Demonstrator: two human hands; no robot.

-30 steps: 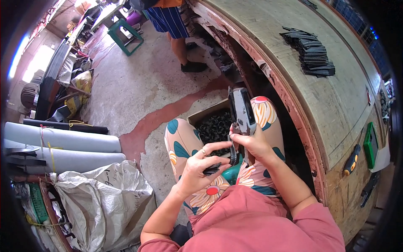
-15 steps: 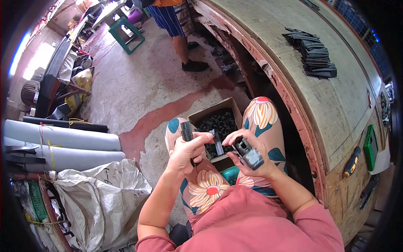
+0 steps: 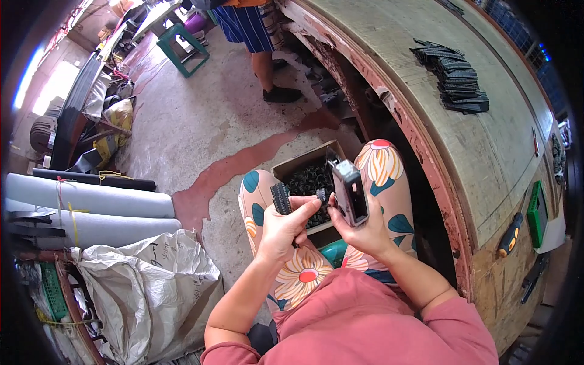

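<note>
My left hand (image 3: 285, 230) is closed around several short black textured strips (image 3: 280, 198). Its thumb and forefinger pinch the end of one black strip (image 3: 323, 195), which looks bent into a small loop. Facing it, my right hand (image 3: 372, 234) grips a black and silver hand tool (image 3: 350, 191) that resembles a stapler, held upright with its open frame showing. The right fingertips come close to the pinched strip; whether they touch it I cannot tell. Below both hands, between my knees, stands a cardboard box (image 3: 310, 155) holding many curled black pieces (image 3: 299, 180).
On the wooden table (image 3: 426, 140) at my right lie a pile of black strips (image 3: 459, 82), a screwdriver (image 3: 510, 234) and a green-edged item (image 3: 536, 214). Grey rolls (image 3: 103, 201) and a white sack (image 3: 146, 286) are at left. A person (image 3: 263, 67) stands ahead, near a green stool (image 3: 182, 52).
My right hand has turned the tool from pointing toward me to upright, closer to the left hand. The pinched strip, straight before, now looks bent, and the left hand has shifted slightly right.
</note>
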